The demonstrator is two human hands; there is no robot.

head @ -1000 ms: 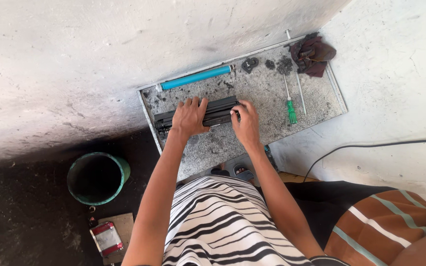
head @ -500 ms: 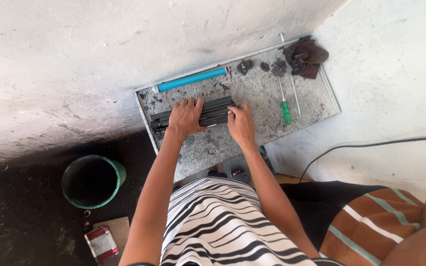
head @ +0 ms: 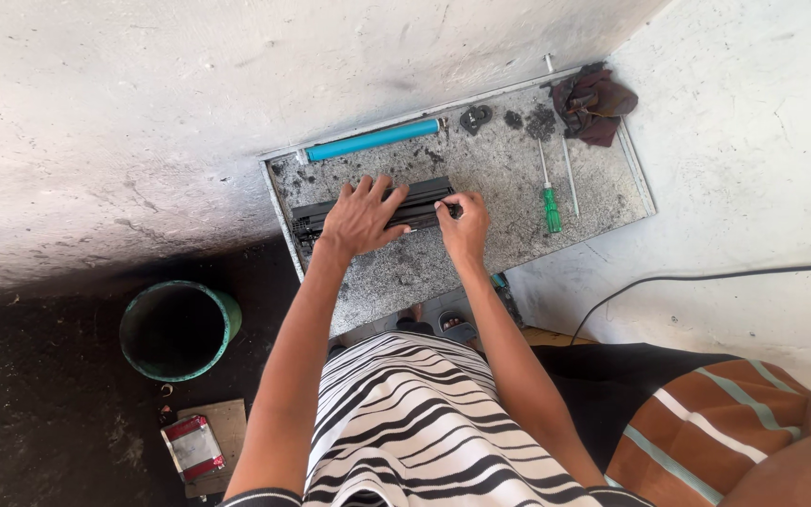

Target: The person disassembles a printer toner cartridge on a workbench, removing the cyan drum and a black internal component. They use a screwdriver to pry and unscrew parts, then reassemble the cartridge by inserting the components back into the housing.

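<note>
Big speckled stone slab [head: 574, 202] on the floor by the wall, with a long black printer cartridge [head: 330, 214] lying flat near its left end. Left hand [head: 360, 218] spread open and pressed flat on top of the cartridge, not clenched; right hand [head: 465, 225] pinching the cartridge's right end with its fingertips. Farther back, a blue roller [head: 373, 140] along the slab's edge, then a green-handled screwdriver [head: 550, 192] to the right.

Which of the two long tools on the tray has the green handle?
The shorter screwdriver, lying nearer the right hand, has the green handle. The thin metal rod beside it, towards the dark red rag, shows no coloured handle.
</note>
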